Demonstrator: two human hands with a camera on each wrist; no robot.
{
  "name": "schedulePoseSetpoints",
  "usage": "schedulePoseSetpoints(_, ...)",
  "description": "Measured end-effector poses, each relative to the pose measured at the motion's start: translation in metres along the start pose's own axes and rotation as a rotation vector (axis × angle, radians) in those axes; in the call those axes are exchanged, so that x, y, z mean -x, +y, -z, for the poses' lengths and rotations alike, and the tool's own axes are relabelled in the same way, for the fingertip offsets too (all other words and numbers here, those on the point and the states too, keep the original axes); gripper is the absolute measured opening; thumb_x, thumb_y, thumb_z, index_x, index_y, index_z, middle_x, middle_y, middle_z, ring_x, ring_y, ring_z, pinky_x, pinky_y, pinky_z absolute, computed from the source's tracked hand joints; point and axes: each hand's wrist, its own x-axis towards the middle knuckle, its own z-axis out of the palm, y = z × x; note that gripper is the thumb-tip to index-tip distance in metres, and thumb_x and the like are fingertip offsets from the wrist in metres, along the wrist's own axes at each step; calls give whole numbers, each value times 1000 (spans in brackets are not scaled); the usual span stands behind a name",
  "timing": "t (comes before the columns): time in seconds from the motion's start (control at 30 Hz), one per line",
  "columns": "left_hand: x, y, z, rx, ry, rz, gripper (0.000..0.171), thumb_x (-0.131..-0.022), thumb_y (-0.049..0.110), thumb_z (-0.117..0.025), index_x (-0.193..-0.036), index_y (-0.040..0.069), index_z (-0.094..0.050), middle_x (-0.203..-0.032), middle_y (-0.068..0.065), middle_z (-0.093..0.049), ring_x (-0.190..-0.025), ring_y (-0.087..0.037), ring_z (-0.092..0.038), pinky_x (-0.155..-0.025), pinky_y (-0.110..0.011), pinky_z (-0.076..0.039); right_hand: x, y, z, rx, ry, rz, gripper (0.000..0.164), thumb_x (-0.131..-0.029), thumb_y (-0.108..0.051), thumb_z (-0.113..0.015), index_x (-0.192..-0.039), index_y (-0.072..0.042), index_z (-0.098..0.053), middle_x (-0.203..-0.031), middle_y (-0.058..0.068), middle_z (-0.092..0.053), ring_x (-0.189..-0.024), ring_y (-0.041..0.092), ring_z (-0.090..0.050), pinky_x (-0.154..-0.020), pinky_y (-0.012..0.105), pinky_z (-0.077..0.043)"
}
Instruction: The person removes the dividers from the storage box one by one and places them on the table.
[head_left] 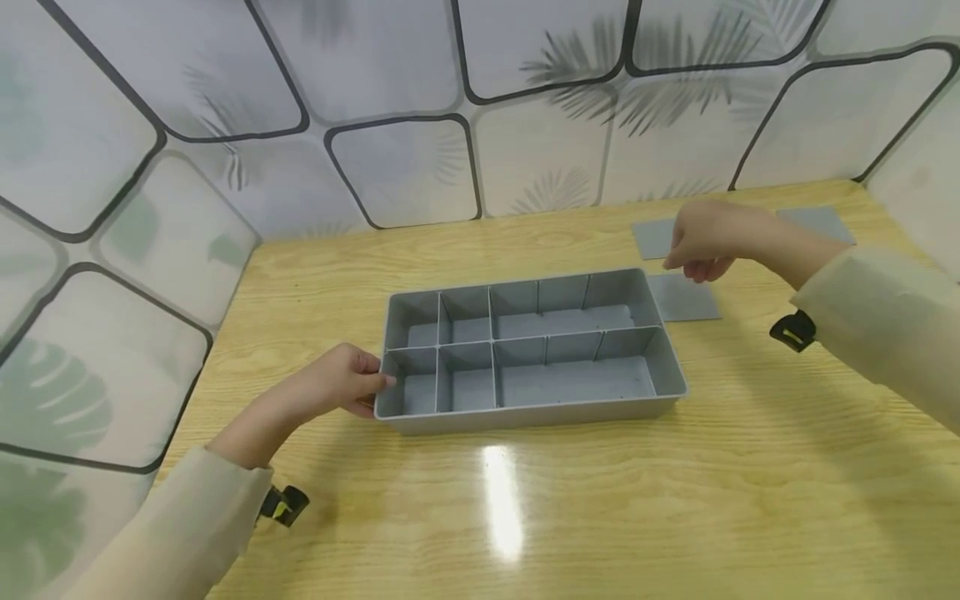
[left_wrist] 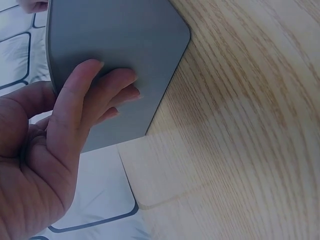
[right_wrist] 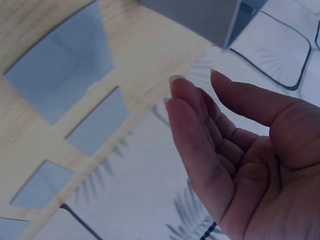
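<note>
A grey divided storage box (head_left: 540,414) rests on the table, with two rows of compartments. In each row, two small compartments sit at the left and a wide one at the right. My left hand (head_left: 345,382) pinches its left end, the thumb over the rim and the fingers (left_wrist: 117,80) flat against the outer wall. Beyond the box's right end, my right hand (head_left: 708,237) hovers with loosely curled fingers and nothing between thumb and fingertips. Below it lie flat grey divider plates, one (head_left: 682,297) beside the box and another (head_left: 652,239) farther back.
A further grey plate (head_left: 817,222) lies near the table's back right corner, partly behind the right forearm. The wooden table (head_left: 615,500) meets a patterned wall (head_left: 540,158) at the back and left. Thin upright ribs line the inner walls of the wide compartments.
</note>
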Motion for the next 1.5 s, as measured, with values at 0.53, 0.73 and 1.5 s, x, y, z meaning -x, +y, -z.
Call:
schedulePoseSetpoints(0.53, 2, 1, 0, 9, -4, 9, 23, -88, 11, -49, -90, -10, -60, -90, -21, -64, -75, -23, -63, -65, -35, -55, 0, -65, -4, 202, 27, 144, 13, -80, -10, -59, -72, -2, -65, -56, 3, -60, -51, 15, -56, -51, 30, -52)
schedulePoseSetpoints(0.73, 4, 2, -2, 16, -14, 6, 23, -88, 10, -49, -92, -10, -60, -90, -21, -65, -75, -23, -63, -64, -35, -55, -6, -85, -5, 278, 33, 203, 19, -79, -12, -60, -61, -4, -61, -50, 2, -56, -45, 13, -52, -47, 27, -48)
schedulePoseSetpoints(1.5, 4, 6, -3, -6, 12, 6, 23, -88, 9, -50, -93, -11, -59, -90, -23, -64, -75, -22, -63, -64, -34, -55, -35, -154, -24, 468, 67, 468, 39, -75, -5, -64, -58, -14, -31, -59, -3, -23, -54, 12, -22, -52, 25, -22)
